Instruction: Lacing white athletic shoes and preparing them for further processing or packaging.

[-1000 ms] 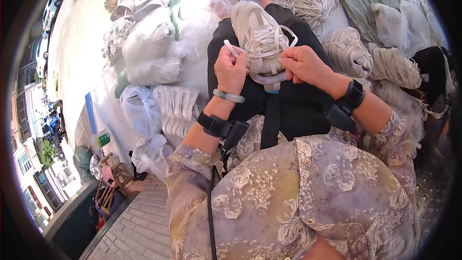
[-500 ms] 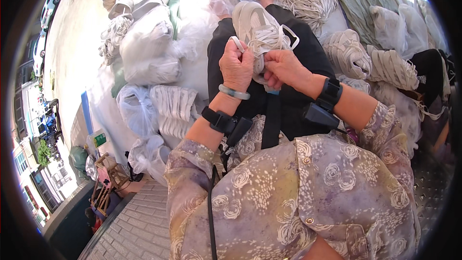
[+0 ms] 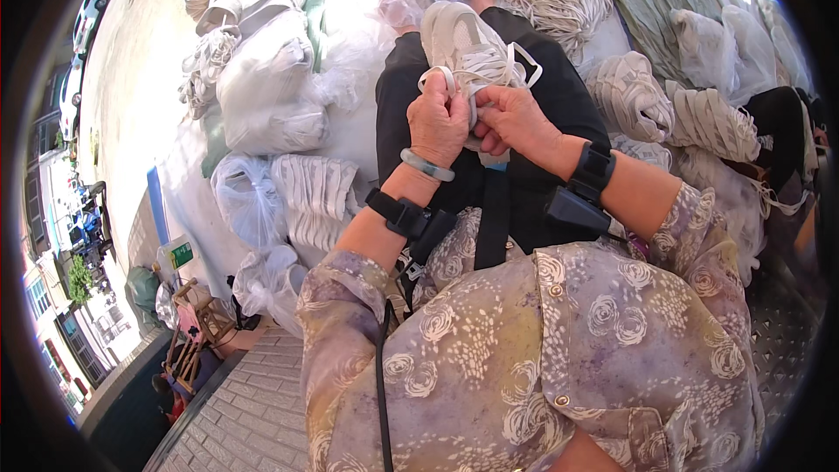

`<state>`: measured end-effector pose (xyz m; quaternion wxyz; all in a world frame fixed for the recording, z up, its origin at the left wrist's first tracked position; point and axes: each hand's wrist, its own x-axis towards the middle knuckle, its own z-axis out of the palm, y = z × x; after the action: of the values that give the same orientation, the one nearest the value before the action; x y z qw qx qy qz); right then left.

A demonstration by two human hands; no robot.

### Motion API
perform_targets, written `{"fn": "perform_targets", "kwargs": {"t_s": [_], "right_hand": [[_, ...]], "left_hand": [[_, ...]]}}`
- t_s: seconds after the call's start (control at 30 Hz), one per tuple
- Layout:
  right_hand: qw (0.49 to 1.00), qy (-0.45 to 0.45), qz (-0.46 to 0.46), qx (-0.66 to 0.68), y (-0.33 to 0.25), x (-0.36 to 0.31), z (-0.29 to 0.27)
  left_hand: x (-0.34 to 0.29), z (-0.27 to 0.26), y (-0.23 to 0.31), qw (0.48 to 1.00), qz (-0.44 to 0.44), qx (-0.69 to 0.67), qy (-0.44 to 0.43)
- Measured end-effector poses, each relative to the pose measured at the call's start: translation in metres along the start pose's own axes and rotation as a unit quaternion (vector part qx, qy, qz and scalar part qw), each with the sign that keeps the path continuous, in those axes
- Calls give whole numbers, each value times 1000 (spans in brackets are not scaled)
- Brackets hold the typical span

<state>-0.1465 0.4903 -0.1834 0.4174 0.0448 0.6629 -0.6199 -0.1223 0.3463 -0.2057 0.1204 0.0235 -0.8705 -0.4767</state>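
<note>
A pale beige-white shoe upper (image 3: 456, 35) rests on my lap between my dark-trousered thighs, with white lace crossing its front. My left hand (image 3: 437, 122) is closed in a pinch on the white shoelace (image 3: 440, 76), which loops up over its fingers. Close beside it, my right hand (image 3: 516, 122) pinches at the shoe's lower edge, where the lace runs. What exactly its fingertips grip is hidden. A loose lace loop (image 3: 530, 65) stands out at the right of the shoe, above my right hand.
To the left lie stacked shoe uppers (image 3: 316, 188) and filled clear plastic bags (image 3: 275, 96). A large bundle of white laces (image 3: 555, 0) lies at the far right of my knees. More stacked uppers (image 3: 634, 96) sit at right. A wooden chair (image 3: 194, 332) stands lower left.
My left hand has moved slightly right and down, closer to my right hand. The right hand has shifted a little left; both still pinch at the shoe.
</note>
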Motion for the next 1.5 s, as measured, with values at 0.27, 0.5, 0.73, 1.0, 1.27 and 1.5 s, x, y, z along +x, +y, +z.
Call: {"fn": "perform_targets", "kwargs": {"t_s": [0.27, 0.5, 0.73, 1.0, 1.27, 1.5], "right_hand": [[996, 23, -43, -72, 3, 5, 3], [925, -90, -53, -364, -10, -33, -47], [965, -78, 38, -248, 6, -75, -105], [793, 141, -286, -520, 7, -33, -100], [948, 80, -171, -256, 3, -2, -62], [924, 64, -199, -320, 3, -1, -55]], "left_hand": [[-2, 3, -7, 1000, -28, 3, -3], [0, -15, 10, 889, -279, -363, 22], [-18, -33, 3, 846, -365, -387, 23], [-11, -35, 13, 982, -79, -145, 96], [-9, 16, 28, 967, -168, -74, -175], [1, 23, 45, 943, -270, -106, -163]]}}
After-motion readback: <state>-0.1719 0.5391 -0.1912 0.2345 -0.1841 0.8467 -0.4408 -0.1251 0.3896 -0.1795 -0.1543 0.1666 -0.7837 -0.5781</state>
